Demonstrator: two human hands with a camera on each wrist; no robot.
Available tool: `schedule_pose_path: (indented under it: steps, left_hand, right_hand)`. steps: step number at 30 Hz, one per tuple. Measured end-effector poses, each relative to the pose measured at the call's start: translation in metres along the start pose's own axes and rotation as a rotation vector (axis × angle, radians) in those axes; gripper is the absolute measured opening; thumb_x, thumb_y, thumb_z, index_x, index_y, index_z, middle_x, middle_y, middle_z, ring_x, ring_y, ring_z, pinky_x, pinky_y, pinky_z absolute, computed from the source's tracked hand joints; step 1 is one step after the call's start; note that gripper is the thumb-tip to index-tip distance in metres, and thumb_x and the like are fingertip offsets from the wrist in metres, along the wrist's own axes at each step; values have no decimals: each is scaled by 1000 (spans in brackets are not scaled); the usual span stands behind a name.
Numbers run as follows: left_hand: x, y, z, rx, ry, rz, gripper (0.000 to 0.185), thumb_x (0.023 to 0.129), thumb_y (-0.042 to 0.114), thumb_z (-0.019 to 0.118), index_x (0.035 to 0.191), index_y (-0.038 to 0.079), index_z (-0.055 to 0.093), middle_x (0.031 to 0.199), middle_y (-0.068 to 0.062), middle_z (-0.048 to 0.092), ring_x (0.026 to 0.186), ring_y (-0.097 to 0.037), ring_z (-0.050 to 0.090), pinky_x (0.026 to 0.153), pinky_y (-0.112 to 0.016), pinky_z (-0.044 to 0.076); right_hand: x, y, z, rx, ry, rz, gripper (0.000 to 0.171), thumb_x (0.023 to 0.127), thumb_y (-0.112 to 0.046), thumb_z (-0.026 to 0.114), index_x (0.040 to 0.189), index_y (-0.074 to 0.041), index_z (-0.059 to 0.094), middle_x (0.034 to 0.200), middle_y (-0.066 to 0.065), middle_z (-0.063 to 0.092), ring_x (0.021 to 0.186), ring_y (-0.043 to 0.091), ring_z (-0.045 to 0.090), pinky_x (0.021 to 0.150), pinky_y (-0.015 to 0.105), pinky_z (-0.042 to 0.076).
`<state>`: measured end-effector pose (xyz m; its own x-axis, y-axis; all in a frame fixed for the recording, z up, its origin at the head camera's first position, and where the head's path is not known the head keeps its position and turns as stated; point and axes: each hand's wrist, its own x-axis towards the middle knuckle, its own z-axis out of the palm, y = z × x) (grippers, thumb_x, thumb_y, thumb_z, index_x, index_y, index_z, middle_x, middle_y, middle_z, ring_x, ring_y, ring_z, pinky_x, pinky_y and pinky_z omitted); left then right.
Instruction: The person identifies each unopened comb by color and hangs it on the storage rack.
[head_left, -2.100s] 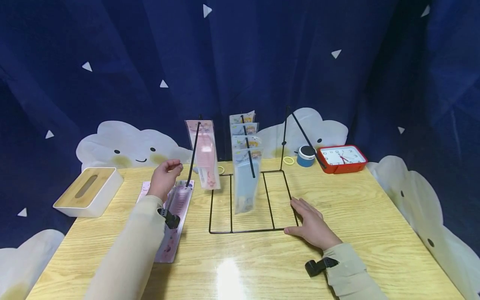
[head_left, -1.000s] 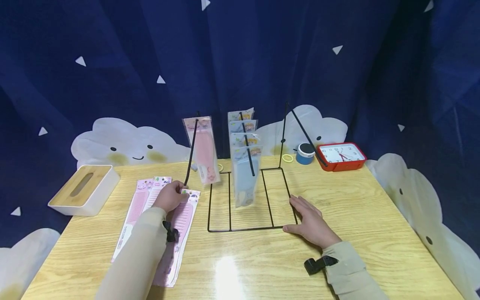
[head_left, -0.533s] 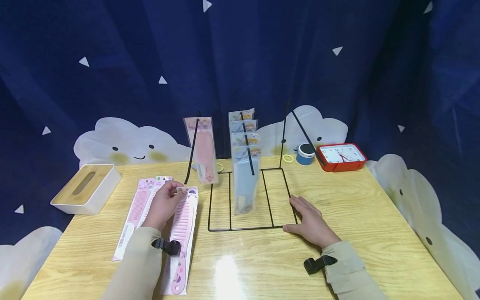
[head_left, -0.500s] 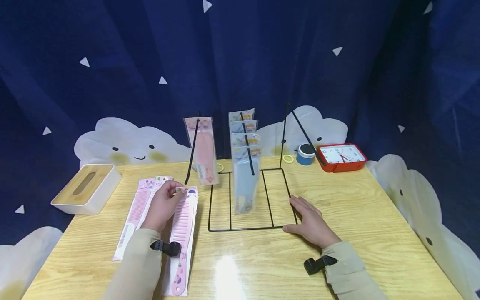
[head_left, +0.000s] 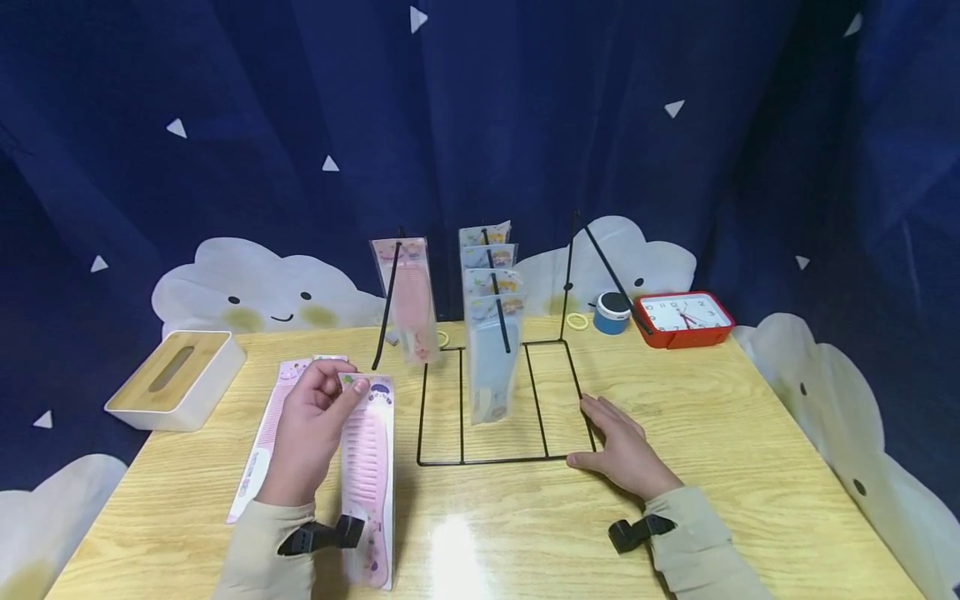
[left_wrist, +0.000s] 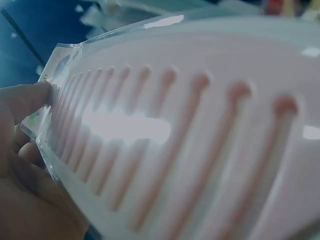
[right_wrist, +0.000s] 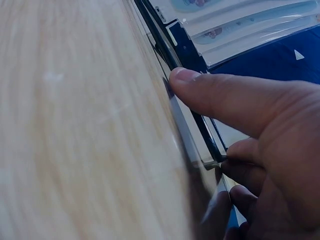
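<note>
My left hand [head_left: 311, 425] pinches the top of a pink comb in clear packaging [head_left: 367, 467] between thumb and fingers. The comb hangs nearly upright, teeth facing left; close up in the left wrist view, the comb [left_wrist: 200, 110] fills most of the picture. Under and beside this hand lie other packaged pink combs [head_left: 258, 454], partly hidden. My right hand [head_left: 622, 446] rests at the front right corner of a black wire rack [head_left: 495, 460], its thumb touching the front bar [right_wrist: 172, 62] in the right wrist view. Pink packaged combs [head_left: 411, 304] hang from the rack's left hook.
Several blue packaged combs [head_left: 491, 358] hang on the middle hook; the right hook [head_left: 615, 279] juts forward. A tissue box [head_left: 176, 379] stands at left. Behind on the right are a blue round container [head_left: 612, 315], a yellow ring [head_left: 577, 322] and a red clock [head_left: 684, 320].
My left hand came down from near the left hook, took the top of a packaged comb on the table, lifted it and drew it toward me. The right hand has stayed at the rack corner.
</note>
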<state>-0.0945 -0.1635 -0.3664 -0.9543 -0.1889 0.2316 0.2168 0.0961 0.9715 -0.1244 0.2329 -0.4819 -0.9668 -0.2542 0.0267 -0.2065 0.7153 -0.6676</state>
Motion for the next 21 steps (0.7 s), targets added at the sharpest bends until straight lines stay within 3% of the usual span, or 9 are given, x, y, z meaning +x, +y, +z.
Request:
schedule_pose_path:
  steps: [6,13,17,21]
  left_hand:
    - [-11,23,4,-111,2,101,18,91,-4,69,104,7,63,71,1,41,63,-9,41,55,-21,36]
    - [-15,36,7,-179,-14,201,14,90,-10,66,97,2,67,93,-3,69,79,-11,61,66,-21,46]
    - [-16,39,9,-201,-24,238,14,91,-11,65,97,0,69,95,-3,71,84,-12,63,67,-22,48]
    - [-16,43,12,-189,-26,258,12,91,-10,65,98,-1,69,91,-2,71,76,-10,59,63,-21,45]
  right_hand:
    - [0,1,1,-14,9,-7,96,80,-35,85,153,3,35,160,19,32,149,41,19,114,63,12]
    - [-1,1,1,-17,19,-16,96,79,-35,85,152,3,36,159,20,34,148,42,21,113,64,13]
    - [-1,2,2,-12,16,-9,96,79,-34,85,152,3,36,159,20,33,149,42,20,113,63,12]
    - [0,3,2,-13,24,-17,96,79,-35,85,152,3,36,159,20,34,148,42,21,113,63,13]
